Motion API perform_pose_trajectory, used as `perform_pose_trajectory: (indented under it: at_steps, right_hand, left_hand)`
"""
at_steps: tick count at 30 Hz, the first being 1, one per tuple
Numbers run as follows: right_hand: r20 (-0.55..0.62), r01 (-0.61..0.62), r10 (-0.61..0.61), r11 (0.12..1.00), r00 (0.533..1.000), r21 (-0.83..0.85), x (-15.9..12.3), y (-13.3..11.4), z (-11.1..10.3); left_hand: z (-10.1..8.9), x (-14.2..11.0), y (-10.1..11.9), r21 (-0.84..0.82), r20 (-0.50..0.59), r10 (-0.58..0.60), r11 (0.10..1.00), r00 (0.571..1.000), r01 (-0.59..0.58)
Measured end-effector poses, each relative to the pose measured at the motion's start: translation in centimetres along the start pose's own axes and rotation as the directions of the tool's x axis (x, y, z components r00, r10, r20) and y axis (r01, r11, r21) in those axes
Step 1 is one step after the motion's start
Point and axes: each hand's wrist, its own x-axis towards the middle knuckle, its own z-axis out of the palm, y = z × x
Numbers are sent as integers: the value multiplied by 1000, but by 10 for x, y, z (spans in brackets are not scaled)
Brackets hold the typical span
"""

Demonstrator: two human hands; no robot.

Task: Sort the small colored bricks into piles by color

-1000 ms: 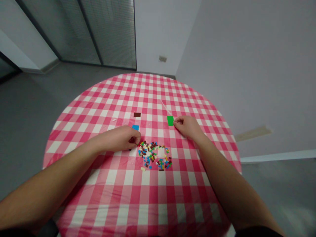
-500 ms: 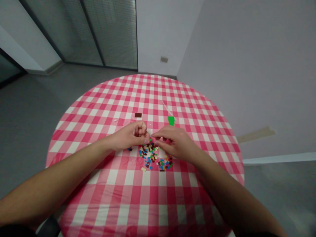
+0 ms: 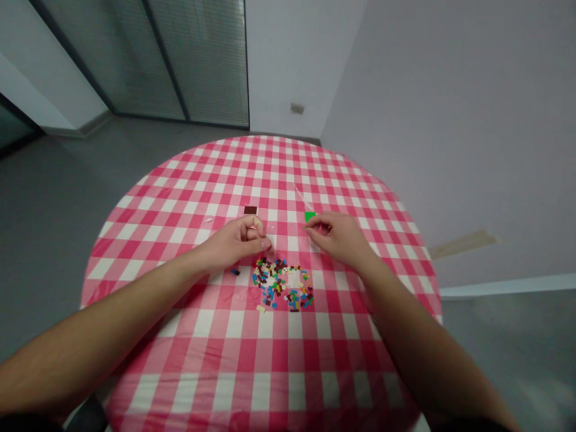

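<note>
My left hand (image 3: 239,239) is curled with thumb and forefinger together, just above the far left of a pile of tiny colourful building bricks (image 3: 274,281). Whatever it pinches, if anything, is too small to make out. My right hand (image 3: 337,235) is closed in a pinch on a small green brick (image 3: 305,227), whose tip shows at the fingertips. Right behind those fingers lies a green plate (image 3: 310,216), partly covered by the hand. Beyond my left hand is a dark brown plate (image 3: 251,210).
A red-and-white checked cloth (image 3: 270,360) covers the round table. A few dark and blue bricks (image 3: 235,272) lie apart, beside my left wrist. One cream brick (image 3: 261,308) sits at the pile's near edge. Walls stand behind and to the right.
My right hand has moved away from my left, right and farther back to the green plate, taking the small green brick along. My left hand has shifted only slightly.
</note>
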Motion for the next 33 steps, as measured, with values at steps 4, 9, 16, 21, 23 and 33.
perform_pose_trajectory:
  at_steps: [4, 9, 16, 21, 23, 33]
  right_hand:
    - [-12, -349, 353, 921, 936, -173, 12, 43, -11]
    - [48, -386, 402, 901, 914, -195, 14, 58, -7]
    - [64, -345, 352, 934, 934, -95, 13, 59, 0]
    - [71, -346, 352, 934, 933, -86, 13, 59, 0]
    - [78, -343, 350, 935, 933, -92, 13, 59, 0]
    - [74, -302, 309, 949, 948, -95, 13, 63, 6]
  left_hand:
    - [-2, 1, 1, 80, -10, -12, 997, 1000, 13]
    - [-1, -1, 1, 105, -19, -28, 994, 999, 30]
    - [-2, -3, 3, 158, -39, -60, 985, 997, 65]
    - [-1, -3, 3, 196, -48, -74, 977, 996, 82]
    - [-1, -3, 3, 203, -40, -77, 976, 996, 84]
    - [-2, -3, 2, 229, -27, -91, 969, 995, 95]
